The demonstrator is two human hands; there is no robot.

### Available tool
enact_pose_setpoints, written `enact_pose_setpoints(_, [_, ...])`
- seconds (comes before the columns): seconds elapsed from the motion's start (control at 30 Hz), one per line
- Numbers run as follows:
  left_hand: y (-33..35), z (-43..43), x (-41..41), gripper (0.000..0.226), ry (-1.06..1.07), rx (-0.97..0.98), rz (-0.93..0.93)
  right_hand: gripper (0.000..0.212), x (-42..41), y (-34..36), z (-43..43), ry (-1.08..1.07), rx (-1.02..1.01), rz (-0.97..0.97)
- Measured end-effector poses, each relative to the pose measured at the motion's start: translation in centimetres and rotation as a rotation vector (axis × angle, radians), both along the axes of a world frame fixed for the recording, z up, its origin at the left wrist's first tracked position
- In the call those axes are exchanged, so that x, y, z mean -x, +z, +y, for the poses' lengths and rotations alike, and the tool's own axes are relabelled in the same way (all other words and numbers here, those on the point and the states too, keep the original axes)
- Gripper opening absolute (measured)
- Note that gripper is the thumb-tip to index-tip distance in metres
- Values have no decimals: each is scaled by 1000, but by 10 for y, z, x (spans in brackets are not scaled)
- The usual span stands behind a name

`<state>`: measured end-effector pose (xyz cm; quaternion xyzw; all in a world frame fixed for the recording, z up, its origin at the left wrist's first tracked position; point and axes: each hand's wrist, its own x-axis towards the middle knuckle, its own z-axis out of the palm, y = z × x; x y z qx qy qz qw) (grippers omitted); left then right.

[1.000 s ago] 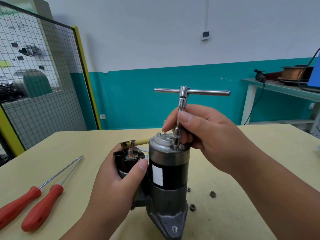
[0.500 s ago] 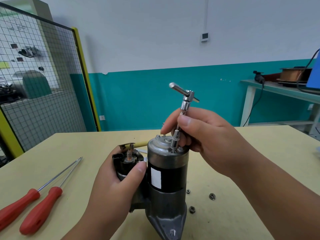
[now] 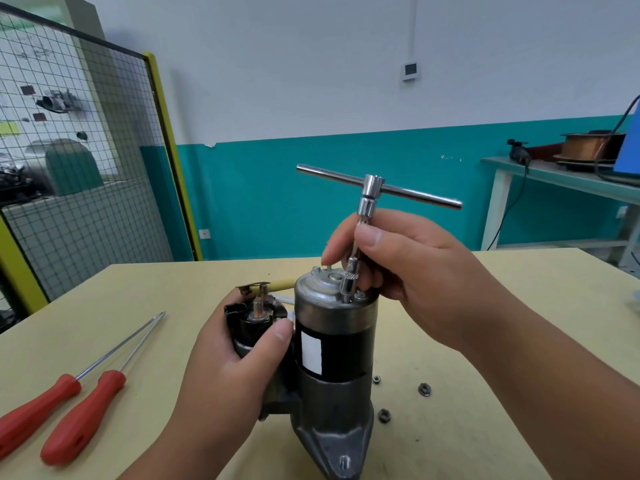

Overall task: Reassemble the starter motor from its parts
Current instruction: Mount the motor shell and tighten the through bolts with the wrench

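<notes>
The right hand (image 3: pixel 415 271) has its fingers (image 3: pixel 337 240) curled, pinching with the thumb the thin shaft of the T-handle socket wrench (image 3: pixel 372 188); its socket sits, seemingly seated, on a fastener atop the starter motor (image 3: pixel 332 348); the left hand (image 3: pixel 225 368) wraps the solenoid (image 3: pixel 249 323), thumb pressed on its side; the motor stands upright on the worktop (image 3: pixel 485 341); three loose nuts (image 3: pixel 424 389) lie just beside its base; two red screwdrivers (image 3: pixel 79 410) lie well apart.

The T-handle wrench (image 3: pixel 372 190) is finished in glossy polished metal. The starter motor (image 3: pixel 336 351) is cased in matt black and capped in dull grey metal. The screwdrivers (image 3: pixel 81 415) are handled in smooth red plastic.
</notes>
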<state>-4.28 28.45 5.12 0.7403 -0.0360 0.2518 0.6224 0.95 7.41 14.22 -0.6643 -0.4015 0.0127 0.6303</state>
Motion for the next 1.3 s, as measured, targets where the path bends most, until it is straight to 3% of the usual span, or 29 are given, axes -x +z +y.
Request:
enact_pose_setpoints(0.43, [0, 0, -1, 43, 11, -12, 13, 28, 1, 1, 0, 31, -10, 3])
enact_pose_setpoints(0.67, [-2, 1, -1, 45, 6, 3, -7, 26, 3, 2, 4, -62, 28, -74])
enact_pose_setpoints(1.3, [-1, 2, -1, 43, 12, 10, -6, 33, 3, 1, 3, -17, 9, 6])
